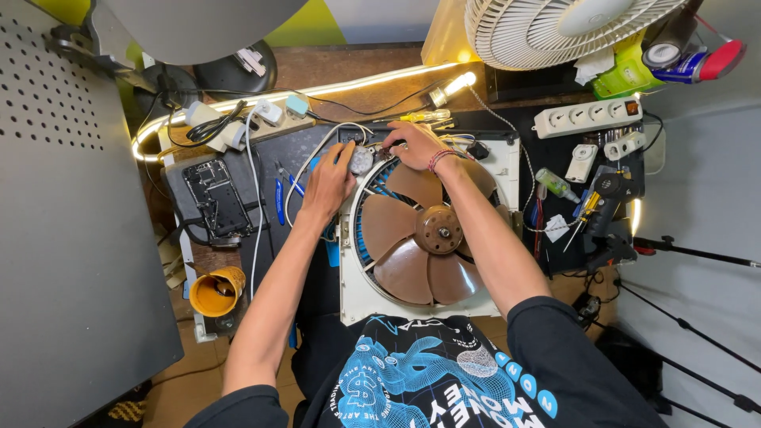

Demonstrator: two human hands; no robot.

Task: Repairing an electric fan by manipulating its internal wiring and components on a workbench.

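Square white plastic fan housing (357, 305) lying flat mid-frame on the dark worktop (305, 150), with a glossy brown blade wheel (420, 238) inside, rounded paddles around a metal hub, blue ribbed grille peeking out behind. Small round grey knob (361, 160) sitting at the housing's upper left corner, white wires (317, 150) looping off beside it.

Pretty cramped up top: white power strip (590, 117) upper right, another cluster of plugs upper left along a glowing light strip (261, 99), opened gadget with bare circuit board (216, 200) at left, orange cup (214, 292) lower left. Tools piled at the right edge. Bare patch only just left of the housing.

Left hand (329, 184) flat-ish, fingers stretched toward the knob, grip loose, touching it at the fingertips as far as visible. Right hand (414, 147) curled over the housing's top edge, grip partly closed; can't tell what, if anything, is pinched underneath.
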